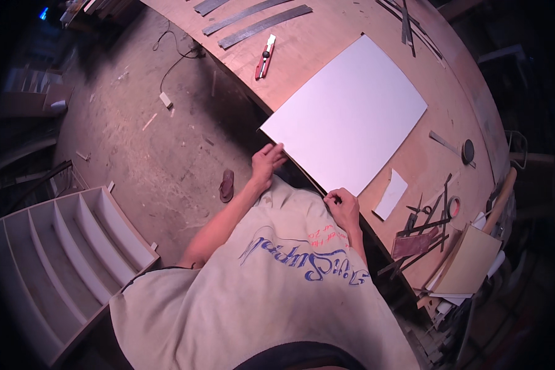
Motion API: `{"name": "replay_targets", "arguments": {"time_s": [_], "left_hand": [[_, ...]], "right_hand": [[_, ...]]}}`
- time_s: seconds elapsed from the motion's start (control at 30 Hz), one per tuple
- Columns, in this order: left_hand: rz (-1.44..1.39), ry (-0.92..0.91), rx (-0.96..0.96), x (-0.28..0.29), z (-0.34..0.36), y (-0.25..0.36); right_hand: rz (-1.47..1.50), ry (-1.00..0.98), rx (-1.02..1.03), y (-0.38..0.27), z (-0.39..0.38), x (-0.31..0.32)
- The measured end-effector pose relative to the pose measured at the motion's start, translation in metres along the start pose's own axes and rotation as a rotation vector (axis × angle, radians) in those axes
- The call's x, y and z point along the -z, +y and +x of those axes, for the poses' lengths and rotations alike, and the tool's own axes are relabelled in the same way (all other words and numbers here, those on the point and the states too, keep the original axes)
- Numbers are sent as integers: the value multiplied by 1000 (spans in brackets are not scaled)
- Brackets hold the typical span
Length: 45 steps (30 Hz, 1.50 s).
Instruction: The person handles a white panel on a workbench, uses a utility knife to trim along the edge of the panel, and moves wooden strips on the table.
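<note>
A white rectangular panel (354,114) lies flat on the wooden worktable, its near edge along the table's front edge. At the left part of that near edge is my left hand (266,166), with fingers stretched out and apart, close to or touching the edge. My right hand (345,208) sits by the panel's near right corner. Its thumb and fingers are pinched together over something small and dark that I cannot make out. A red utility knife (265,57) rests beyond the panel's left side, and a white offcut (391,195) lies off its right side.
Dark strips (265,26) lie across the worktable (327,46) at the far left. At right are a tape roll (454,207), a round black object (468,152), scissors (420,209) and stacked boards (465,259). A slatted white shelf unit (74,246) and a sandal (227,185) are on the floor.
</note>
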<state>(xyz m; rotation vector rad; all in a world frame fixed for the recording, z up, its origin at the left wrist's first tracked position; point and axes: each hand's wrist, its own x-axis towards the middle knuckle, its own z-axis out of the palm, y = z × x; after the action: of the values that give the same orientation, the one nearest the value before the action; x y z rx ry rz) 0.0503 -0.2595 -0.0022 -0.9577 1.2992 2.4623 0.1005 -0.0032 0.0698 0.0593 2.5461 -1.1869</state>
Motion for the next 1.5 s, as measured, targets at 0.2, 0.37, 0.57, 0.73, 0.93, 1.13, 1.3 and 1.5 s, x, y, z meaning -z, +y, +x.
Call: {"name": "replay_targets", "arguments": {"time_s": [0.2, 0.37, 0.57, 0.73, 0.93, 1.13, 1.3, 1.5], "left_hand": [[106, -198, 17, -10, -16, -16], [121, -147, -21, -15, -14, -16], [135, -143, -47, -15, -10, -18], [125, -140, -20, -17, -12, -17], [108, -142, -4, -17, -14, -18], [223, -289, 317, -30, -24, -47], [350, -551, 422, -64, -35, -78], [378, -556, 380, -79, -43, -83]], "right_hand": [[7, 24, 52, 3, -1, -2], [23, 75, 70, 4, -1, -3], [-78, 92, 133, 8, -3, -4], [-51, 56, 7, 9, 0, -4], [-49, 100, 45, 11, 1, -7], [286, 162, 70, 23, -5, -2], [492, 438, -70, 45, -23, 21], [400, 460, -177, 63, -44, 30]]}}
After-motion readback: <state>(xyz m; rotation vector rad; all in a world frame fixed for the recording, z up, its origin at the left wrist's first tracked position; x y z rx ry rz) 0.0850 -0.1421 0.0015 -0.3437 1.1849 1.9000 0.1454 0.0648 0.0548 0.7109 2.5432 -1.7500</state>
